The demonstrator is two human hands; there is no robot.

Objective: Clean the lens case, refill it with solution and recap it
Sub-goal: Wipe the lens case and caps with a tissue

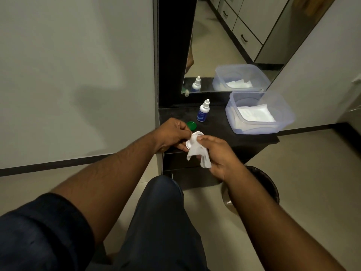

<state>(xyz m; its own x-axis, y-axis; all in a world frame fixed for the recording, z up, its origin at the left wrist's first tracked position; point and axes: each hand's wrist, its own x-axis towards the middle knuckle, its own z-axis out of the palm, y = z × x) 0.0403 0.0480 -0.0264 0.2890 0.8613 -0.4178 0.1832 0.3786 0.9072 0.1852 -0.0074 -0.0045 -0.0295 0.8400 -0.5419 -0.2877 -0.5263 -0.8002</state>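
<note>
My left hand grips a white lens case above the front edge of a black counter. In my right hand is a crumpled white tissue, which its fingers press into the case's upper well. A green cap lies on the counter just behind my left hand. A blue solution bottle with a white nozzle cap stands upright further back. The case's other cap is not visible.
A clear plastic box holding white tissues sits at the counter's right. A mirror rises behind the counter and reflects bottle and box. A dark waste bin stands on the floor under my right forearm. My knee is below the counter.
</note>
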